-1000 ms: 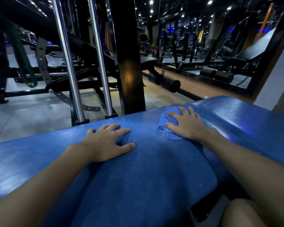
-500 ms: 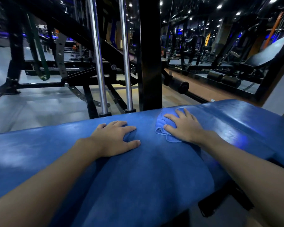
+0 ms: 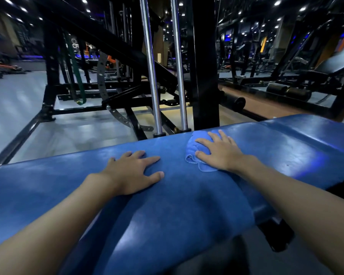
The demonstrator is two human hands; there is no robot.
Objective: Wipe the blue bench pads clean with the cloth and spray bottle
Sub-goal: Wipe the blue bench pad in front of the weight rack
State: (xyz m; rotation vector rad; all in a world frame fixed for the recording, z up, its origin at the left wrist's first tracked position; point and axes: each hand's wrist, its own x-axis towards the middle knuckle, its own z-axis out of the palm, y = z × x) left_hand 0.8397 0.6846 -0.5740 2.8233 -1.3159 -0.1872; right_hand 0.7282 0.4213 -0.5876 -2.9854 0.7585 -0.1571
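The blue cloth [image 3: 192, 151] lies bunched on the blue bench pad [image 3: 187, 211], near its far edge. It sits under the right hand [image 3: 221, 153], whose fingers are spread flat and press it down without curling round it. At about eight o'clock from the cloth, the left hand [image 3: 131, 173] rests palm-down on the bare pad, fingers straight and splayed, holding nothing. Beyond the pad, at twelve o'clock, two chrome rods [image 3: 151, 76] and a black post [image 3: 205, 66] rise from the grey floor [image 3: 68, 133]. Black foam rollers [image 3: 288, 92] sit at two o'clock.
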